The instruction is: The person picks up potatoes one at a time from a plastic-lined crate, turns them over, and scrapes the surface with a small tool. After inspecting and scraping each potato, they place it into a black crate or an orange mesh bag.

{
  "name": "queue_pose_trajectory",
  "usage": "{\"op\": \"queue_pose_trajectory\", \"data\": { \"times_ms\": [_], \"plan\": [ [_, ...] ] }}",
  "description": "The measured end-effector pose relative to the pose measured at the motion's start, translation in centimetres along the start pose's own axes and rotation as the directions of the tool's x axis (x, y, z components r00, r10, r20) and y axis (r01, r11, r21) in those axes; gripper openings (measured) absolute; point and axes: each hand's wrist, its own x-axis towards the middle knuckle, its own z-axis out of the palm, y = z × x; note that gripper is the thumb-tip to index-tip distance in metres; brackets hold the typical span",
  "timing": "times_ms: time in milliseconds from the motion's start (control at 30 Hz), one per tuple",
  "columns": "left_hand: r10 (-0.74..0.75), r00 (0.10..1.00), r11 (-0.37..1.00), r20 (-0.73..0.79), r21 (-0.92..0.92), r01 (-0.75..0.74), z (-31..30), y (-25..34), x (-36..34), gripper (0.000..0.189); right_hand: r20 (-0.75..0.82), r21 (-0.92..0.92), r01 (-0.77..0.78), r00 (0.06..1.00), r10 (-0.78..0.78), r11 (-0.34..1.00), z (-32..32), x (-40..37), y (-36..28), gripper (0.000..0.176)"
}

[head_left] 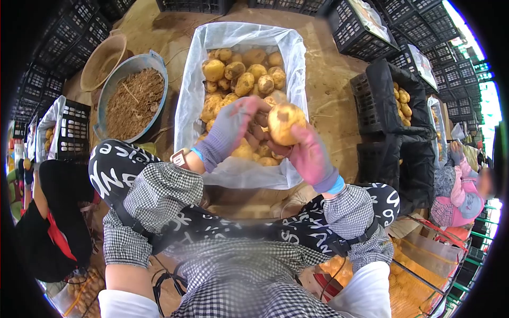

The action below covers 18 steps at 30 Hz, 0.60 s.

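Right hand [308, 157]: gripping a potato [287, 123]
Left hand [231, 126]: loosely open, beside it
Lined box [186, 114]: potatoes inside, beneath hands

Left of the lined crate [186, 132], I see a smooth plastic tub [101, 114] holding rough, matt soil [135, 103]; right of it, matt black plastic crates [366, 106].

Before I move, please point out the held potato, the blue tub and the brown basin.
Held potato [281, 130]: head view, on its yellow skin.
Blue tub [110, 82]: head view, inner wall.
Brown basin [108, 62]: head view, inner surface.
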Motion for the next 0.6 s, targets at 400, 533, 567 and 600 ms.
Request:
{"op": "queue_pose_trajectory", "data": {
  "times_ms": [400, 533, 567, 600],
  "plan": [
    [-0.283, 0.959, 0.107, 0.002, 0.994, 0.029, -11.2, -15.3, 5.1, 0.045, -0.194, 0.418, 0.738, 0.642, -0.742, 0.530, -7.9, -12.2, -14.4, 0.051],
    [-0.124, 0.986, 0.234, -0.112, 0.962, 0.139, -11.7, -19.0, 6.1, 0.074, -0.299, 0.096, 0.988, 0.141, -0.944, 0.117, -13.3, -32.2, -26.7, 0.048],
    [-0.127, 0.975, 0.283, -0.182, 0.936, 0.211, -11.3, -18.3, 5.9, 0.076, -0.260, -0.134, 0.990, 0.012, -0.966, 0.048, -13.8, -35.9, -29.3, 0.048],
    [-0.128, 0.958, 0.326, -0.257, 0.901, 0.285, -10.3, -17.7, 5.3, 0.079, -0.209, -0.461, 0.888, -0.109, -0.972, -0.001, -15.0, -41.6, -31.8, 0.050]
  ]
}}
